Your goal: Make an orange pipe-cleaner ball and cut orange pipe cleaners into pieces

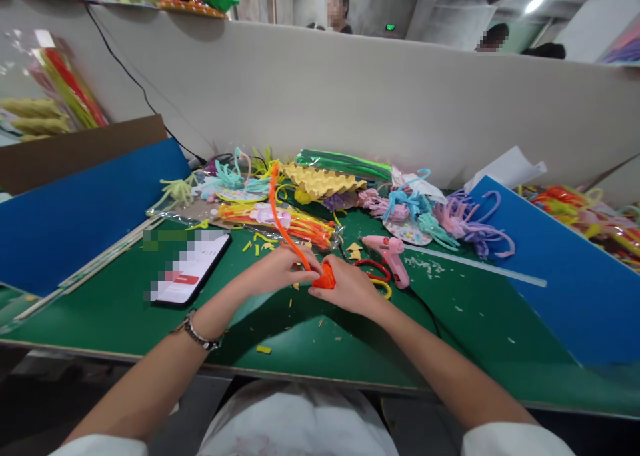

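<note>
Over the green table (125, 316), both hands meet on an orange pipe cleaner (280, 216). Its lower end is wound into a small orange ball (326, 279) between my fingers, and its free end rises up and to the left. My left hand (277, 269), with a watch on the wrist, pinches the stem just left of the ball. My right hand (350, 286) is closed around the ball from the right.
A pink glue gun (390, 253) lies right of my hands, a phone (187, 269) to the left. Piles of coloured pipe cleaners (425, 213) and bagged ones (280, 219) fill the back. Blue boards (565, 269) stand on both sides. People sit behind the partition.
</note>
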### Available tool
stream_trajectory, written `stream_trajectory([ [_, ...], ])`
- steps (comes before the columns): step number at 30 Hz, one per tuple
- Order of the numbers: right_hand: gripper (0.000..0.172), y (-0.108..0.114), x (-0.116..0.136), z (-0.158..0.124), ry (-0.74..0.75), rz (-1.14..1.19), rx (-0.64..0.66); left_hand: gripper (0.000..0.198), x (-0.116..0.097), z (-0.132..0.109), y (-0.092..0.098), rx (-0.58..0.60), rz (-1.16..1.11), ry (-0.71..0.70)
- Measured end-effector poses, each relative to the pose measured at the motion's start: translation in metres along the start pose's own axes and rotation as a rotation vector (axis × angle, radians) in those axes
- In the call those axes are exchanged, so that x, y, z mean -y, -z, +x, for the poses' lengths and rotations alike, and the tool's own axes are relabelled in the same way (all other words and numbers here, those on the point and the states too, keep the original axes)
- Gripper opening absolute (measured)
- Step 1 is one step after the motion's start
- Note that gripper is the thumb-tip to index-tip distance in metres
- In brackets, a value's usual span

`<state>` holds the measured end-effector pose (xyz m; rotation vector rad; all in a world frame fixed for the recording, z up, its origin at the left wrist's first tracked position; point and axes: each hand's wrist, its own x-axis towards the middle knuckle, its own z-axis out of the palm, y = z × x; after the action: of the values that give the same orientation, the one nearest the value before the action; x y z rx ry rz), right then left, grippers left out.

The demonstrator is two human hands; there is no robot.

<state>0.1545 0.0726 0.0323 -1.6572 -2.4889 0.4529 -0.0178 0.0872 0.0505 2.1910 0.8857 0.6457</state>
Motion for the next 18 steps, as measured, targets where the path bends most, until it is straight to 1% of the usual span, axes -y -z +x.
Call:
stream_trajectory([
  [3,0.041,0.001,0.003,0.0,-0.008,0.036,0.009,0.014,0.005,0.004,-0.003,-0.063,-0.117,0.035],
  [5,0.042,0.0,0.005,0.0,-0.029,0.042,0.015,0.013,0.007,0.008,-0.004,-0.068,-0.213,0.066],
  [8,0.049,-0.002,0.005,-0.001,-0.044,0.044,0.012,0.012,0.009,0.013,-0.005,-0.12,-0.225,0.092],
  [10,0.057,-0.001,0.002,-0.001,0.008,0.079,0.016,0.014,0.01,0.015,-0.004,-0.184,-0.182,0.092],
  [13,0.066,0.004,-0.005,0.0,0.158,0.204,0.02,0.018,0.01,0.016,-0.004,-0.265,-0.118,0.092],
  [15,0.062,0.008,-0.01,0.004,0.246,0.289,-0.026,0.019,0.009,0.018,-0.005,-0.287,-0.091,0.089],
  [16,0.054,0.01,-0.012,0.006,0.284,0.327,-0.049,0.019,0.009,0.018,-0.006,-0.291,-0.084,0.087],
  [18,0.031,0.013,-0.014,0.013,0.343,0.42,-0.063,0.019,0.009,0.02,-0.008,-0.296,-0.083,0.083],
])
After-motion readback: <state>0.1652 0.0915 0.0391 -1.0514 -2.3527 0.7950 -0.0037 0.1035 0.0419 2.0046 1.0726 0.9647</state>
